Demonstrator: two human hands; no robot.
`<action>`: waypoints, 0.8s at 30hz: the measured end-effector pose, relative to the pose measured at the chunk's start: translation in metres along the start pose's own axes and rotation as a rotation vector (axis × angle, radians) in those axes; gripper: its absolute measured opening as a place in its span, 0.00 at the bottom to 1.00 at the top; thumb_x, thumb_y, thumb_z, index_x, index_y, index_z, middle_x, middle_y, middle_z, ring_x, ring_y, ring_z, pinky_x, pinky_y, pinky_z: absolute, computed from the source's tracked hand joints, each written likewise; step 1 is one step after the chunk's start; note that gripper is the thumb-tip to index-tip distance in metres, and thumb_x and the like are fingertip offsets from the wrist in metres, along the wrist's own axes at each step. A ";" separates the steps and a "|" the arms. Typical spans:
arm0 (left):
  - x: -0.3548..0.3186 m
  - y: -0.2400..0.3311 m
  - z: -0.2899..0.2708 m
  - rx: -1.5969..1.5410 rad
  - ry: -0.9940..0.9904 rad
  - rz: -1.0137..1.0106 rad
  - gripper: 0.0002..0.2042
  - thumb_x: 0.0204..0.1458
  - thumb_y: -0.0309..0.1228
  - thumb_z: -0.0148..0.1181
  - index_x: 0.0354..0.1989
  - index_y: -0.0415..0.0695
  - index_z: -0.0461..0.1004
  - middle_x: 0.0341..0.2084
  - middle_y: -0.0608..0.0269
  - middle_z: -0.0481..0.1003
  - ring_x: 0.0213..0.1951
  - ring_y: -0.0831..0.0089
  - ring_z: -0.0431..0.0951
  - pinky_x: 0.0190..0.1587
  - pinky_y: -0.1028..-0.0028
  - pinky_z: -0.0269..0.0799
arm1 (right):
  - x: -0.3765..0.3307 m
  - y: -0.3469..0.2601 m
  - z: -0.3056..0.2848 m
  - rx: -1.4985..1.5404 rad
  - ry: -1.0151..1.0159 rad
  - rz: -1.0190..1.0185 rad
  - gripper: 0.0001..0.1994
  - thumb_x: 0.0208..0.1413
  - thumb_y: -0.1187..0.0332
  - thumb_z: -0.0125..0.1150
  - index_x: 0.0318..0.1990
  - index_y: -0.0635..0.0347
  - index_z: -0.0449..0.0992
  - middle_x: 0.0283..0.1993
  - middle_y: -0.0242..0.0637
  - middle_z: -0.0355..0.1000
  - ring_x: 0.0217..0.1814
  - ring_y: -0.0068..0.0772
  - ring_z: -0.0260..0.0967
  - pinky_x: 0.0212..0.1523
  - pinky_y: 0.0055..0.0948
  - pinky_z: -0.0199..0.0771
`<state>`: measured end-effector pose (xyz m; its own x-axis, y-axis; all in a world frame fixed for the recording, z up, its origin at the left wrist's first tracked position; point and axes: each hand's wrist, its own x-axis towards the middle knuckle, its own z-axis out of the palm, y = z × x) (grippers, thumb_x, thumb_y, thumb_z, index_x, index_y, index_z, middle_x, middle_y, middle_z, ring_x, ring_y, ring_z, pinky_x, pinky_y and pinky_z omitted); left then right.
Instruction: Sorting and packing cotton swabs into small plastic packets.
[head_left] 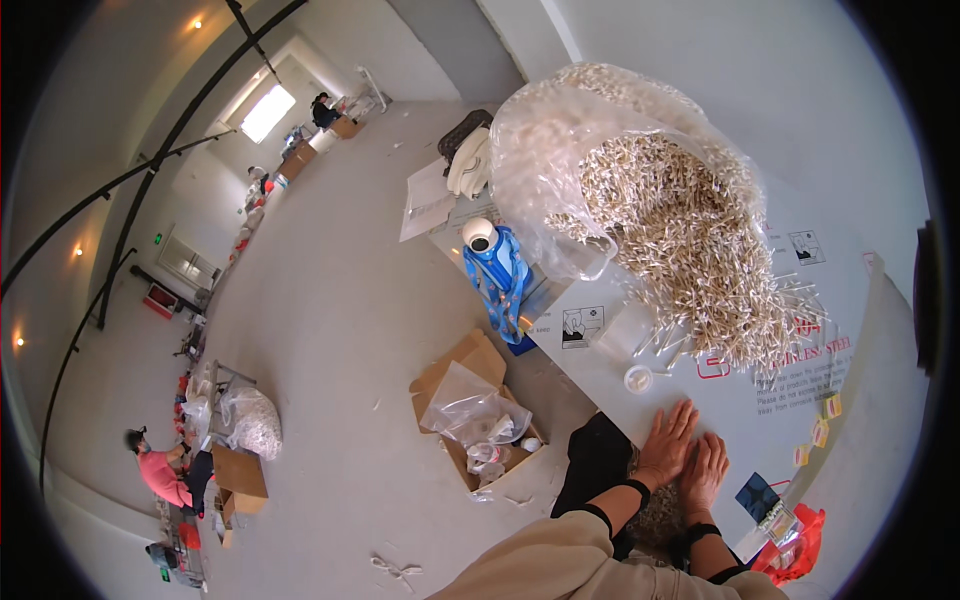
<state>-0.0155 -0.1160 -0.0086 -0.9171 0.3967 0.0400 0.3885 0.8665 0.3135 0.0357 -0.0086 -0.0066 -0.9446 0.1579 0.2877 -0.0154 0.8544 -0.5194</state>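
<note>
Cotton swabs (pixel 700 250) spill from a clear bag (pixel 528 165) onto our bench (pixel 762 436), beyond a round clear tub (pixel 638 379). Nearer us, our left hand (pixel 664 447) and right hand (pixel 705 470) rest side by side by the edge, fingers loosely extended (nothing visible in them). Free surface separates our hands from yellow packets (pixel 820 432) rightward; leftward, past the edge, an opened carton (pixel 428 408) sits on the floor (pixel 350 320).

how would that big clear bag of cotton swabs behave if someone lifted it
The bag is likely floppy: its thin film is wrinkled. Lifting could well spill swabs, which lie heaped at its open mouth. Its load may shift too, being loose, slim sticks.
</note>
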 end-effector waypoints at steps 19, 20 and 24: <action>-0.001 0.001 0.002 -0.005 0.001 -0.018 0.29 0.60 0.39 0.44 0.69 0.42 0.53 0.71 0.55 0.48 0.72 0.62 0.45 0.71 0.53 0.35 | -0.001 -0.002 -0.001 -0.021 -0.064 0.045 0.11 0.60 0.68 0.54 0.49 0.60 0.71 0.58 0.42 0.66 0.66 0.48 0.59 0.62 0.47 0.56; -0.001 0.000 0.003 -0.006 0.027 -0.015 0.29 0.59 0.39 0.46 0.69 0.43 0.53 0.71 0.56 0.49 0.72 0.62 0.45 0.70 0.53 0.36 | -0.001 -0.002 0.000 -0.023 -0.067 0.050 0.11 0.60 0.68 0.54 0.49 0.60 0.71 0.58 0.42 0.66 0.66 0.48 0.58 0.62 0.47 0.56; -0.001 -0.001 0.004 -0.016 0.051 -0.010 0.29 0.59 0.39 0.46 0.69 0.44 0.53 0.71 0.56 0.49 0.72 0.62 0.45 0.70 0.53 0.36 | 0.000 -0.002 0.001 -0.026 -0.064 0.048 0.11 0.60 0.68 0.53 0.49 0.60 0.71 0.58 0.42 0.66 0.66 0.48 0.59 0.62 0.47 0.56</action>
<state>-0.0141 -0.1159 -0.0125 -0.9244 0.3718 0.0850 0.3782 0.8652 0.3293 0.0357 -0.0112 -0.0066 -0.9631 0.1678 0.2105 0.0383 0.8593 -0.5101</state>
